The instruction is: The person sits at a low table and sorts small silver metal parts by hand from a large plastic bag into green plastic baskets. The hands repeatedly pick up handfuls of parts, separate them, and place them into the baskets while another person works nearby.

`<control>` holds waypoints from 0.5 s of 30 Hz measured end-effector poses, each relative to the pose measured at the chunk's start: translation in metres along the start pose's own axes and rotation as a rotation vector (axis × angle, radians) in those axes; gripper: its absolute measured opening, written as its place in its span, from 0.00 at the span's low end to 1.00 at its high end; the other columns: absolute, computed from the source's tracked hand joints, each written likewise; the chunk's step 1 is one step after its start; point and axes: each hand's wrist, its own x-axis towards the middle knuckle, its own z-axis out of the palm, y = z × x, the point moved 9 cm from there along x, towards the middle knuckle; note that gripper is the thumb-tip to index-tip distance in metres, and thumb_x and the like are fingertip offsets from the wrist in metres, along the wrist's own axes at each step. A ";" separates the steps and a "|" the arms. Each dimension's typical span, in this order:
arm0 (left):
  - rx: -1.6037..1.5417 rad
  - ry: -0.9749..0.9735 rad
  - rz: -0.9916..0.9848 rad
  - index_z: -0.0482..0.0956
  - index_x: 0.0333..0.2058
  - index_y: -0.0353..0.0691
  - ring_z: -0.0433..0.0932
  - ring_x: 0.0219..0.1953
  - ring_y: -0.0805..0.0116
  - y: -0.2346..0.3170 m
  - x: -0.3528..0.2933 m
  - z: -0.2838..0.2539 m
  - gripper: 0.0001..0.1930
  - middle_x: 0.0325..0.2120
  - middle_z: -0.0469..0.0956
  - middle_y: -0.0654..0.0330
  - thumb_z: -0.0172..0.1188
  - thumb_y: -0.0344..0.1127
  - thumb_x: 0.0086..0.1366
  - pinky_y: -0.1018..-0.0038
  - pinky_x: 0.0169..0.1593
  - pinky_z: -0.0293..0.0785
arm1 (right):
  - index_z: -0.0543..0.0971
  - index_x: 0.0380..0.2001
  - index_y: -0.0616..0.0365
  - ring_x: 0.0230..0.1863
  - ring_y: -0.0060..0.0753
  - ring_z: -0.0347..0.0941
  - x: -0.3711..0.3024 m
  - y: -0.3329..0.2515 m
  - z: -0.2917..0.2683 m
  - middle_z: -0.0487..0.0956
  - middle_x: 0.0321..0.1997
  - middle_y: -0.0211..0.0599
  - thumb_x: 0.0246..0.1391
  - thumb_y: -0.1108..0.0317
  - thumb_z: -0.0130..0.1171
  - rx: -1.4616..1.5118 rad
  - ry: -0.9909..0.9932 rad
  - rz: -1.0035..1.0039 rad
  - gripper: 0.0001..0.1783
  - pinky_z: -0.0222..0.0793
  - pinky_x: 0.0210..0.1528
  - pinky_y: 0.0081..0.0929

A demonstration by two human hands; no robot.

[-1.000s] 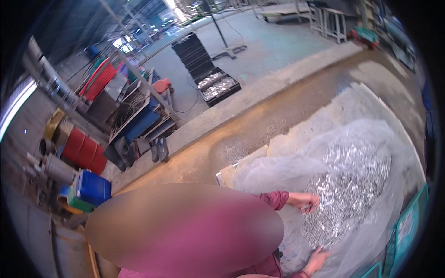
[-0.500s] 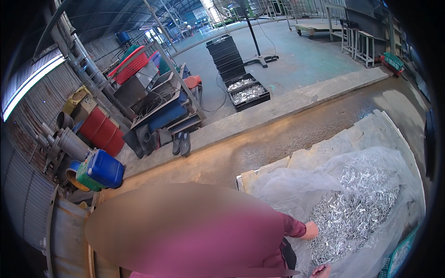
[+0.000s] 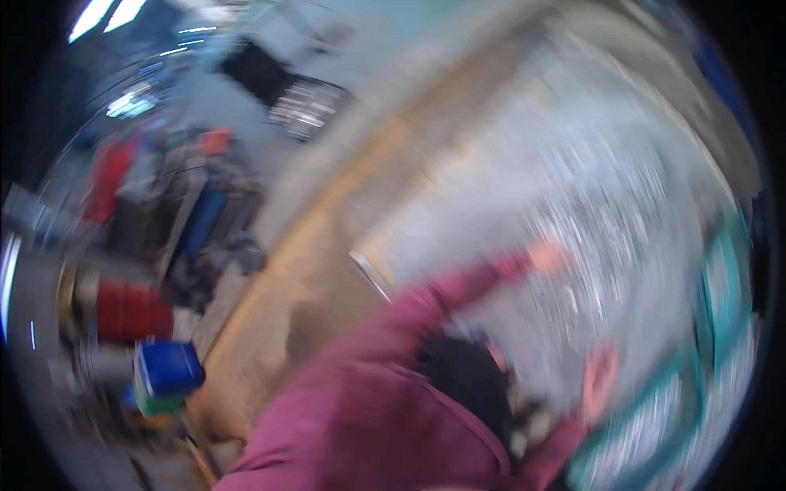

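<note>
Motion blur smears the whole view. A heap of small silvery metal pieces (image 3: 602, 245) lies spread on a translucent plastic sheet (image 3: 458, 221) in front of me. Over the near left edge of the heap, my left hand (image 3: 550, 258) reaches out in a maroon sleeve; its fingers are too smeared to read. My right hand (image 3: 602, 380) is nearer my body, beside the teal baskets (image 3: 696, 385), its fingers apparently stretched out and nothing visible in them. Similar silvery pieces seem to fill the baskets.
Beyond a low concrete ledge (image 3: 327, 176), a black crate (image 3: 307, 106) of shiny pieces sits on the floor. A blue jerrycan (image 3: 169, 368) and a red drum (image 3: 135, 311) stand at left. The work surface's corner (image 3: 370, 274) shows left of the sheet.
The view has swung right and down, bringing the heap to mid-picture and more of the teal baskets into sight. My right hand has come fully into view, off the heap's near edge.
</note>
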 end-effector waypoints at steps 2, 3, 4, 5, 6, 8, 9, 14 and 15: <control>0.048 -0.241 -0.403 0.79 0.37 0.39 0.77 0.37 0.54 -0.044 -0.016 0.000 0.18 0.31 0.77 0.48 0.54 0.47 0.59 0.59 0.42 0.71 | 0.72 0.46 0.56 0.43 0.28 0.70 0.013 0.030 0.003 0.75 0.38 0.32 0.60 0.63 0.52 0.592 0.024 0.337 0.14 0.68 0.48 0.30; 0.090 -0.292 -0.492 0.80 0.34 0.38 0.77 0.34 0.52 -0.048 -0.027 -0.008 0.18 0.28 0.78 0.47 0.55 0.48 0.58 0.58 0.40 0.72 | 0.73 0.37 0.56 0.36 0.29 0.71 0.019 0.030 0.017 0.75 0.32 0.32 0.61 0.61 0.51 0.625 -0.132 0.369 0.10 0.70 0.41 0.29; 0.146 -0.339 -0.549 0.81 0.31 0.37 0.78 0.31 0.51 -0.043 -0.036 -0.016 0.19 0.25 0.78 0.46 0.56 0.49 0.57 0.58 0.37 0.73 | 0.73 0.33 0.57 0.33 0.32 0.72 0.016 0.031 0.016 0.75 0.32 0.35 0.61 0.60 0.51 0.738 -0.110 0.339 0.11 0.72 0.37 0.28; 0.209 -0.333 -0.464 0.81 0.30 0.36 0.78 0.30 0.51 -0.023 -0.048 -0.024 0.17 0.25 0.78 0.45 0.56 0.47 0.57 0.59 0.37 0.73 | 0.73 0.33 0.57 0.32 0.33 0.72 0.018 0.034 0.018 0.75 0.31 0.36 0.61 0.60 0.51 0.689 -0.122 0.347 0.12 0.72 0.36 0.27; 0.281 -0.311 -0.387 0.81 0.29 0.35 0.79 0.30 0.52 -0.003 -0.054 -0.033 0.16 0.24 0.79 0.45 0.57 0.45 0.57 0.60 0.37 0.73 | 0.73 0.32 0.58 0.30 0.33 0.72 0.018 0.034 0.023 0.74 0.31 0.37 0.61 0.60 0.51 0.634 -0.167 0.333 0.12 0.72 0.35 0.27; 0.310 -0.448 -0.466 0.80 0.33 0.36 0.78 0.36 0.50 0.011 -0.068 -0.024 0.16 0.31 0.79 0.47 0.59 0.45 0.57 0.60 0.40 0.74 | 0.73 0.33 0.58 0.29 0.31 0.72 0.017 0.050 0.015 0.74 0.30 0.36 0.62 0.61 0.50 0.580 0.015 0.391 0.11 0.70 0.33 0.25; 0.318 -0.500 -0.497 0.79 0.35 0.36 0.78 0.39 0.49 0.017 -0.075 -0.018 0.16 0.34 0.79 0.47 0.59 0.45 0.58 0.60 0.41 0.74 | 0.73 0.33 0.58 0.29 0.31 0.72 0.015 0.055 0.013 0.74 0.30 0.36 0.62 0.62 0.50 0.544 0.056 0.404 0.10 0.69 0.32 0.23; 0.365 -0.318 -0.383 0.79 0.26 0.35 0.79 0.34 0.50 0.013 -0.069 0.004 0.14 0.26 0.78 0.46 0.60 0.43 0.55 0.58 0.36 0.74 | 0.76 0.32 0.58 0.26 0.22 0.70 0.030 0.062 0.006 0.74 0.24 0.31 0.58 0.67 0.54 -0.201 0.021 0.225 0.07 0.62 0.26 0.20; 0.312 -0.315 -0.411 0.78 0.26 0.35 0.79 0.33 0.51 0.005 -0.070 0.006 0.14 0.26 0.78 0.46 0.60 0.43 0.56 0.58 0.36 0.74 | 0.77 0.32 0.58 0.25 0.23 0.71 0.032 0.056 0.008 0.75 0.24 0.32 0.56 0.67 0.55 -0.394 0.007 0.115 0.06 0.64 0.27 0.23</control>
